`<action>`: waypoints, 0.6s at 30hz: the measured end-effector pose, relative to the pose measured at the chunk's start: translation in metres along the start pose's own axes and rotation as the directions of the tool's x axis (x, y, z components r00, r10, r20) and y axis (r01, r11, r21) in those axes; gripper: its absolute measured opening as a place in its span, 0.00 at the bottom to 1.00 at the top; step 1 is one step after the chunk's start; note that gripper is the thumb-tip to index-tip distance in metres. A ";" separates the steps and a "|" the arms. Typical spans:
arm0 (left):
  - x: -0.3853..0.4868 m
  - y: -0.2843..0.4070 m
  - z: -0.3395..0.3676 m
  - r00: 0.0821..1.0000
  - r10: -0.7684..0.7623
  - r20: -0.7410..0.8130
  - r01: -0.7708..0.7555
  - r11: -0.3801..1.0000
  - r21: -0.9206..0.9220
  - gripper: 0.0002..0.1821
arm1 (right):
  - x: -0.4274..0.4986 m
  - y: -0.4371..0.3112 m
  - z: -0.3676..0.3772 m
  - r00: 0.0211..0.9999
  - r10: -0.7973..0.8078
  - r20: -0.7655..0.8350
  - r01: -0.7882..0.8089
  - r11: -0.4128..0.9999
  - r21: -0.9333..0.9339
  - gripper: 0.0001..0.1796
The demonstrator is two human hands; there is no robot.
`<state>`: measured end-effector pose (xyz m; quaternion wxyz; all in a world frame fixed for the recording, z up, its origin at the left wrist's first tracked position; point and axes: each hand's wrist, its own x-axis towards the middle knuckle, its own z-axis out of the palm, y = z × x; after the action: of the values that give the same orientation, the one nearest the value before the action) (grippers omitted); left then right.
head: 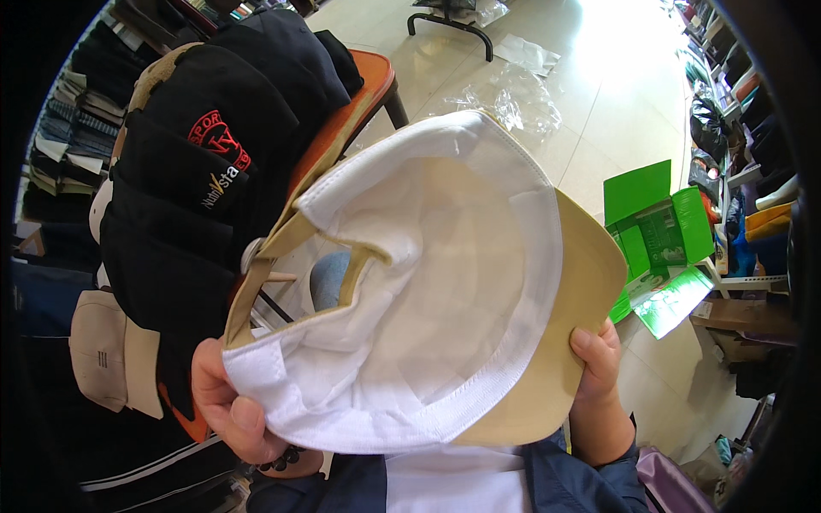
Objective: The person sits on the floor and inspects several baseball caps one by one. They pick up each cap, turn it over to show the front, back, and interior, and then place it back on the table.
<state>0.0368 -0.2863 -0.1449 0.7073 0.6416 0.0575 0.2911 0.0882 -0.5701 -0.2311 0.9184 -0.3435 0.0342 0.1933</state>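
A tan baseball cap (474,269) is held up before me, its white-lined inside facing the camera. My left hand (234,404) pinches the white sweatband at the back, beside the tan adjusting strap with its round metal buckle. On the other side, my right hand (596,359) grips the edge of the tan brim, thumb on top. Left of the cap, a stack of black caps (192,160) with embroidered fronts rests on a chair with an orange seat (372,67). A beige cap (102,353) with a small dark mark lies nearer my left hand.
An opened green cardboard box (660,231) is at right, before shelves of goods (757,211). Clear plastic wrapping (523,99) lies on the tiled floor (577,128), near a black stand's foot (452,29). Folded clothes (70,134) are piled at far left.
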 end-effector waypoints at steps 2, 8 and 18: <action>-0.005 0.000 0.002 0.998 0.028 -0.057 -0.032 0.997 -0.064 0.21 | -0.001 -0.001 0.001 1.000 0.008 -0.008 -0.008 0.999 -0.032 0.16; -0.007 -0.004 -0.004 0.997 -0.003 -0.071 -0.006 0.992 -0.127 0.22 | -0.004 -0.004 0.007 0.999 -0.037 -0.038 0.032 0.993 -0.114 0.17; -0.004 -0.013 -0.012 0.999 0.001 -0.040 -0.006 0.992 -0.127 0.19 | -0.016 -0.007 0.008 0.983 -0.175 -0.060 0.156 0.956 -0.247 0.20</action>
<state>0.0322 -0.2783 -0.1602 0.7448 0.5895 0.0519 0.3083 0.0758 -0.5752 -0.2175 0.8805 -0.4620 0.0189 0.1043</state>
